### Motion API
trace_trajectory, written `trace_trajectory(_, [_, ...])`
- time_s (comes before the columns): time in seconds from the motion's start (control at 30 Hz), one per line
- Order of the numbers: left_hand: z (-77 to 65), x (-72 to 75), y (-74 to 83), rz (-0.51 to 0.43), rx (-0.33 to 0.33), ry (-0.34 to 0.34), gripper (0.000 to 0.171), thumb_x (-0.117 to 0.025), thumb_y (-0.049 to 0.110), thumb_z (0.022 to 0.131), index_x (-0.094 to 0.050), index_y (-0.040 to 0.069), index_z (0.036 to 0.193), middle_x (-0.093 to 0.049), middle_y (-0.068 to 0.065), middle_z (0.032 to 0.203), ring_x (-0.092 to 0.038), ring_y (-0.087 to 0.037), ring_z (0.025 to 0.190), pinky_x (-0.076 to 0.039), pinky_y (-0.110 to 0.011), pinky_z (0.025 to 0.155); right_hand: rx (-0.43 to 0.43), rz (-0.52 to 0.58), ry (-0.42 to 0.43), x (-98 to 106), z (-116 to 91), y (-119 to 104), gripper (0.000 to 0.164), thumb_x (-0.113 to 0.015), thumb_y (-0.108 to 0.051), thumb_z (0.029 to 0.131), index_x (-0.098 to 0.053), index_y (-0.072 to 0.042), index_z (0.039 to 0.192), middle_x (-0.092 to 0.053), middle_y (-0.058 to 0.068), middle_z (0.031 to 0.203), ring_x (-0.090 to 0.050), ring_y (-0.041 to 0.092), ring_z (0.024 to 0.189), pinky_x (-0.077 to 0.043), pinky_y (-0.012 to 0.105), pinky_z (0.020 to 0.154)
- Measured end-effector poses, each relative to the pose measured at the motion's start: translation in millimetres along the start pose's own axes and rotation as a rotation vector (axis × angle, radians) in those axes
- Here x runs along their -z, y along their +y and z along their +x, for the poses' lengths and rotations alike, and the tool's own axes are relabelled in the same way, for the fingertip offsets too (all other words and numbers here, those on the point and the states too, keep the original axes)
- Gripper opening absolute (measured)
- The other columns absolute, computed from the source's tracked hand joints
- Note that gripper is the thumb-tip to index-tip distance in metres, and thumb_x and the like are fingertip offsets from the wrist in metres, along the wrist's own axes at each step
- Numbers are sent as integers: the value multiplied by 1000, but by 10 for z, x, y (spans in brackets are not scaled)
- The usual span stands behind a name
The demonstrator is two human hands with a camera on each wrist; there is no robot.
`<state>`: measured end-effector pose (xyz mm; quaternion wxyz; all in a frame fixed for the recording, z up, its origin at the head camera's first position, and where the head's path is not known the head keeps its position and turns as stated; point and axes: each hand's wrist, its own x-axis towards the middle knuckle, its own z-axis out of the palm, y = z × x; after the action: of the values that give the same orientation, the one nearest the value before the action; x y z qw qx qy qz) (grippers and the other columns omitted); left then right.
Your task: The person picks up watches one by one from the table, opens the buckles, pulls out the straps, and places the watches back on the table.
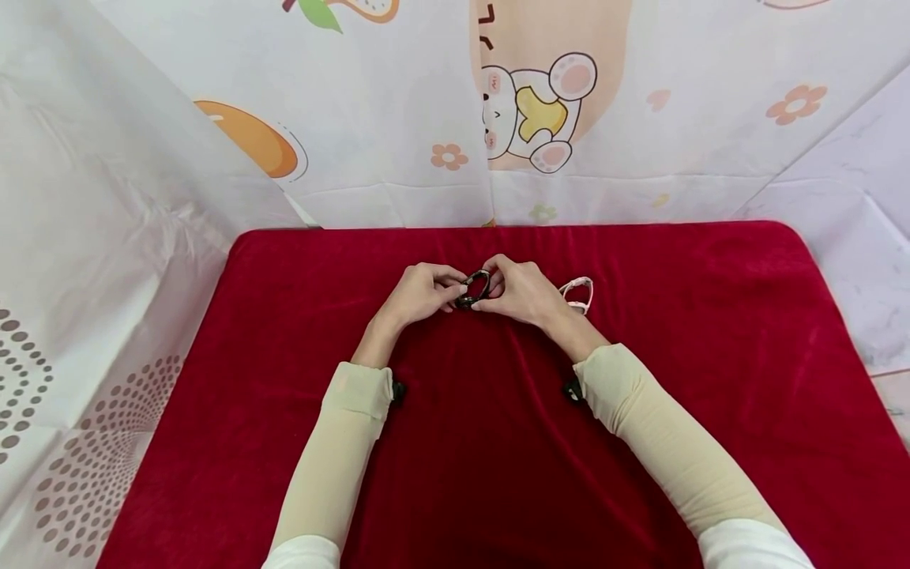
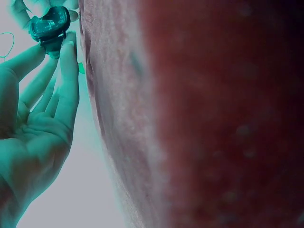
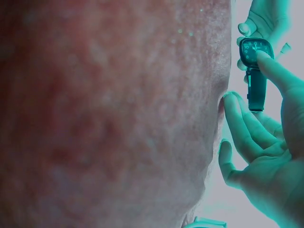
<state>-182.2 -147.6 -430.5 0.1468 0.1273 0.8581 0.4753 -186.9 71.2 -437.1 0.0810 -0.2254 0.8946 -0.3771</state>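
A dark wristwatch [image 1: 465, 302] is held between both hands over the red cloth, its strap forming an open loop. My left hand [image 1: 423, 292] pinches one side of it between thumb and fingers; in the left wrist view the fingertips are at the strap, below the watch case [image 2: 50, 23]. From the other side my right hand [image 1: 526, 291] holds the watch. Its thumb lies over the numbered dial in the right wrist view, with the strap [image 3: 257, 92] hanging down near its fingers. A pale pinkish watch [image 1: 581, 280] lies on the cloth just beyond the right hand, partly hidden by the wrist.
Red velvet cloth [image 1: 469, 466] covers the table, with rounded far corners. A white printed curtain [image 1: 398, 126] hangs right behind the far edge, and more white sheeting [image 1: 107, 237] borders the left side. Dark wrist cameras sit at both cuffs.
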Motion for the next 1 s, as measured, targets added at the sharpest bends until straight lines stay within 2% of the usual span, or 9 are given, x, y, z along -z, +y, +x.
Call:
trace_trajectory(0.2, [-13,14,27,35,-13,51,18,-71,12,93,-75,5,109,-74,-6,91,-71,-16,66,-60,-29,62,-17,47,-23,-10,1,-7,56,-88,-24,77,-56,-9,120,-72,2,92,-70,10,81,-57,28,76])
trace_trajectory(0.53, [-8,25,3,45,-20,60,17,-71,12,92,-74,5,108,-73,-6,89,-71,-17,67,-59,-29,63,-4,86,-34,-27,-2,-1,56,-85,-22,80,-54,-9,125,-71,2,94,-71,10,82,-56,31,79])
trace_trajectory(0.67, [-11,27,-8,34,-18,67,17,-72,12,92,-75,6,107,-73,-6,90,-71,-17,68,-59,-30,63,-7,85,-34,-30,-7,8,54,-82,-25,84,-55,-10,127,-71,0,95,-70,10,82,-56,32,80])
trace_trajectory(0.83, [-18,36,-6,65,-31,83,15,-75,13,90,-76,11,105,-72,-4,91,-69,-17,71,-58,-30,65,-8,59,-13,-25,-10,9,41,-76,-28,90,-60,-11,124,-71,1,95,-69,13,85,-54,34,80])
trace_trajectory(1.0, [-25,46,-11,88,-36,87,15,-75,14,89,-75,13,104,-71,-2,93,-68,-16,74,-56,-29,67,3,93,5,-22,-20,3,23,-67,-23,97,-64,-13,118,-72,1,91,-70,14,79,-53,35,78])
